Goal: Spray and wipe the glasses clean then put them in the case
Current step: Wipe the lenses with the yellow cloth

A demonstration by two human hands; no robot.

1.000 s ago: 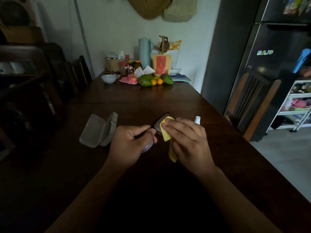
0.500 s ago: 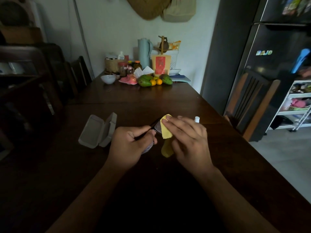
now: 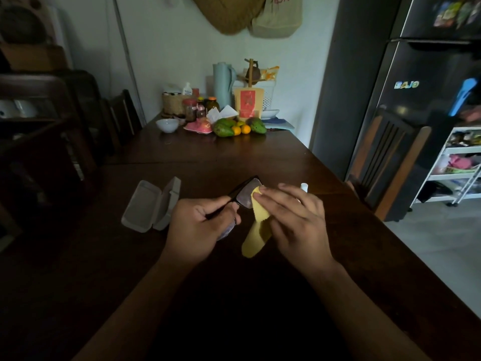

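Black-framed glasses are held above the dark wooden table, one lens up and away from me. My left hand grips the frame at its nearer lens. A yellow cloth lies against the far lens, pinched there by my right hand, and its tail hangs down. The grey case lies open on the table to the left of my hands. Only the white cap of the spray bottle shows behind my right hand.
At the table's far end stand a white bowl, jars, a pale jug and fruit. A wooden chair stands at the right edge, before a black fridge. Dark chairs line the left side.
My right hand has slid the cloth down across the far lens, leaving more of the lens bare. The left hand has held the frame almost still.
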